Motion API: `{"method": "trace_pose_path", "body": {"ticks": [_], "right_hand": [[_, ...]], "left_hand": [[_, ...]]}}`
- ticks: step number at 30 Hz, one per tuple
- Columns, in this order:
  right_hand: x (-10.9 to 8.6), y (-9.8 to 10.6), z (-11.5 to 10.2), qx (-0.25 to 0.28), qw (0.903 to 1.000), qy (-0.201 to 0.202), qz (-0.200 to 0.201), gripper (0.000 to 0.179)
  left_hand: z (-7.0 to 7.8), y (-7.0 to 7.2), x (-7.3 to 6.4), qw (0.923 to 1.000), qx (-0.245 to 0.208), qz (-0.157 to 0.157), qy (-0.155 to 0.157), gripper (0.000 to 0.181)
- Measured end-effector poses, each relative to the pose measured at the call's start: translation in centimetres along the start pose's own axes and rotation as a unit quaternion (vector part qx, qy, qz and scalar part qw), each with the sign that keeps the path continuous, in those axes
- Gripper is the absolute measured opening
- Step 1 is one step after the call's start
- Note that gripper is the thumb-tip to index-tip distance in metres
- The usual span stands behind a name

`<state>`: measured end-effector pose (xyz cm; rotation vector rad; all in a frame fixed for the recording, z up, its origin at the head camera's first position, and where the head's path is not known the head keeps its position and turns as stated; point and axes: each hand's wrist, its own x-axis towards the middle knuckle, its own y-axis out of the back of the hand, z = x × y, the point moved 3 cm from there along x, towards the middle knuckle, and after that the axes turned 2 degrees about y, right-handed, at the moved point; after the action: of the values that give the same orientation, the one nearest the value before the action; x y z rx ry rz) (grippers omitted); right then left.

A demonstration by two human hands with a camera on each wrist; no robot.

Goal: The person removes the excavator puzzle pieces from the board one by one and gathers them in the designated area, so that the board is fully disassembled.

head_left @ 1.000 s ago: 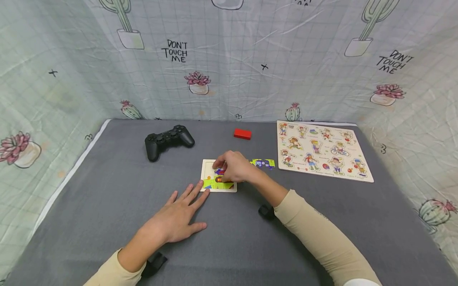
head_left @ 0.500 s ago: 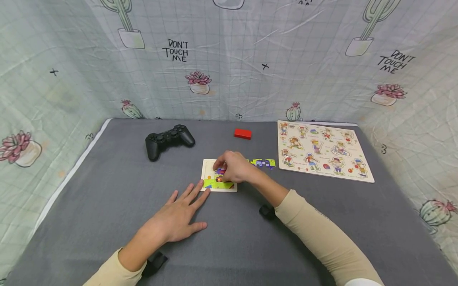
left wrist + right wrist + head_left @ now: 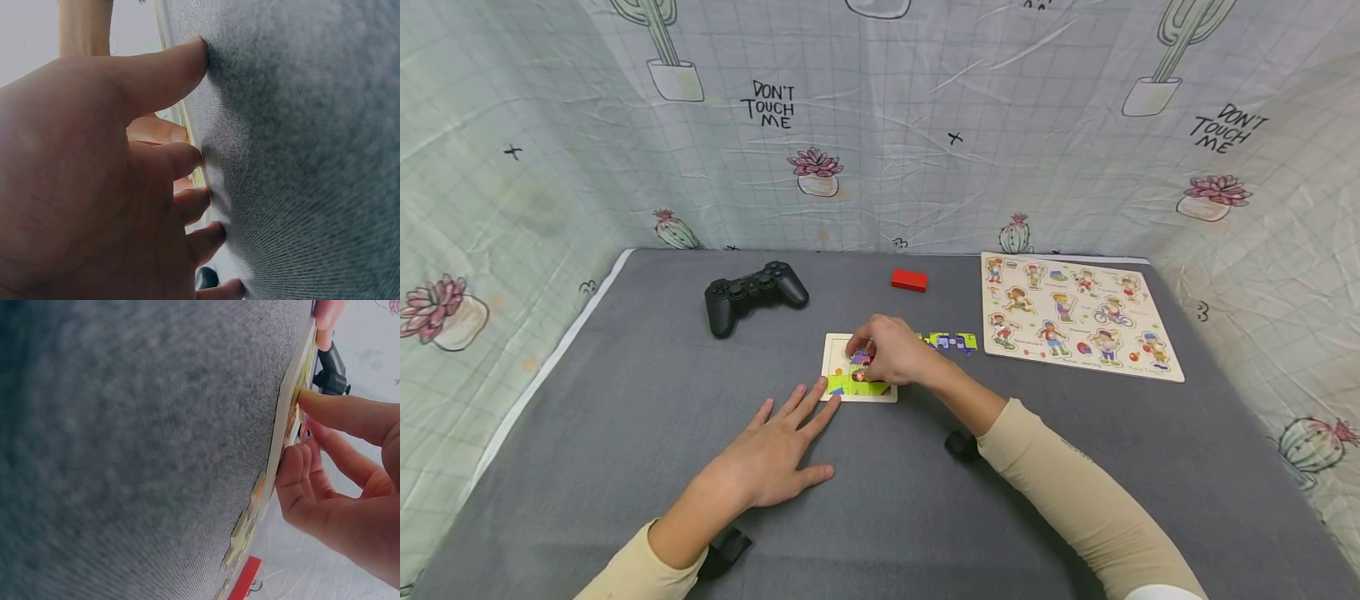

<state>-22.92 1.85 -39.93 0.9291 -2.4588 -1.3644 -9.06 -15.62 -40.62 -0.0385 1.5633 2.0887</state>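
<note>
A small puzzle board (image 3: 830, 348) with a pale frame lies mid-table, green pieces along its near side. Over it my right hand (image 3: 897, 352) bends down, thumb and fingertips pinching a colourful puzzle piece (image 3: 861, 358) that is partly hidden by the fingers. In the right wrist view, the thumb (image 3: 337, 412) presses low against the board. My left hand (image 3: 767, 462) is spread flat on the cloth, two fingertips touching the board's near left corner. Right of the board, partly behind the right hand, lie loose puzzle pieces (image 3: 953, 342) in green and purple.
A black game controller (image 3: 756, 296) lies at the back left. Behind the puzzle board is a red block (image 3: 909, 281). A large wooden board with child figures (image 3: 1078, 317) occupies the right rear. A patterned cloth (image 3: 880, 150) hangs around the grey table.
Both hands hold nearly the same places. The right fingers shift only slightly at the puzzle piece; nothing else visibly moves.
</note>
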Motion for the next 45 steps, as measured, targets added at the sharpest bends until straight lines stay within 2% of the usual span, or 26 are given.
{"method": "trace_pose_path", "body": {"ticks": [9, 20, 37, 45], "right_hand": [[0.01, 0.13, 0.12, -0.002, 1.0000, 0.002, 0.002, 0.031], [0.17, 0.13, 0.24, 0.020, 0.9998, -0.006, 0.003, 0.028], [0.35, 0.29, 0.08, 0.015, 0.9998, -0.010, 0.001, 0.029], [0.08, 0.56, 0.29, 0.038, 0.9990, -0.021, 0.006, 0.030]], "left_hand": [[-0.03, -0.08, 0.09, 1.0000, -0.001, -0.005, 0.005, 0.087], [-0.06, 0.04, 0.07, 1.0000, 0.001, -0.004, 0.003, 0.086], [-0.13, 0.33, 0.02, 0.9999, 0.002, -0.010, 0.002, 0.087], [-0.09, 0.41, 0.07, 0.9999, 0.005, -0.012, 0.002, 0.087]]}}
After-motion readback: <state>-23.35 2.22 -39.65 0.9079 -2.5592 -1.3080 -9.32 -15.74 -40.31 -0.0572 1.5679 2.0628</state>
